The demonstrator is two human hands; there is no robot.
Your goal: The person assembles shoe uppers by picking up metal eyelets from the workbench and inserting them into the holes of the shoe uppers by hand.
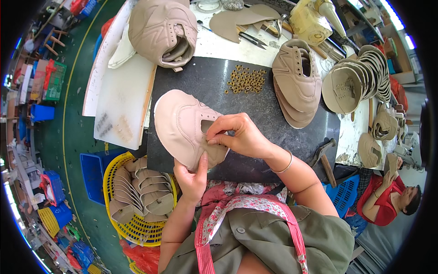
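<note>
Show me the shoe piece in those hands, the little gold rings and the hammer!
Shoe piece [180, 125], head view: on its broad rounded end.
Little gold rings [247, 80], head view: middle of the cluster.
Hammer [327, 169], head view: on its wooden handle.

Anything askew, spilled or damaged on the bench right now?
Only the hammer stands out: its wooden handle juts past the edge of the black mat, so it may get knocked. The brass eyelets lie loose but grouped, and the held beige shoe upper shows no visible damage.
</note>
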